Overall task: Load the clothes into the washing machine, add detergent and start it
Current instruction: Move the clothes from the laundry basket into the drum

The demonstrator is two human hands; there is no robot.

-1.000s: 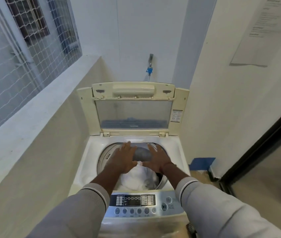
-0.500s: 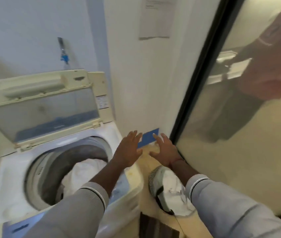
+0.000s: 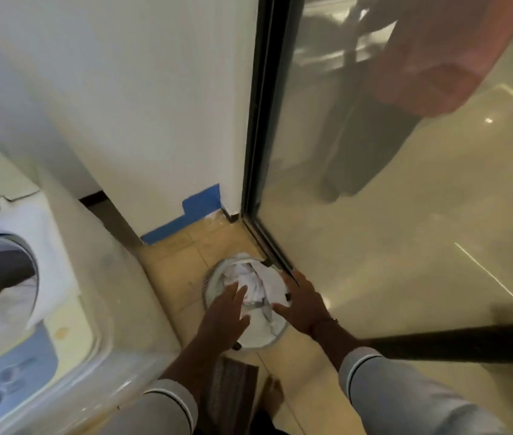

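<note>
The washing machine (image 3: pixel 45 277) stands at the left with its tub open and pale laundry already inside. On the tiled floor (image 3: pixel 173 277) beside it, against the glass door (image 3: pixel 405 246), sits a round laundry basket (image 3: pixel 209 285) holding crumpled white clothes (image 3: pixel 253 282). The 2 hands reach down over it: the left hand (image 3: pixel 225 312) and the right hand (image 3: pixel 303 306), fingers spread wide, holding nothing. The cloth looks soft, light and floppy; gathering a bunched handful from the middle, with both hands, seems best.
</note>
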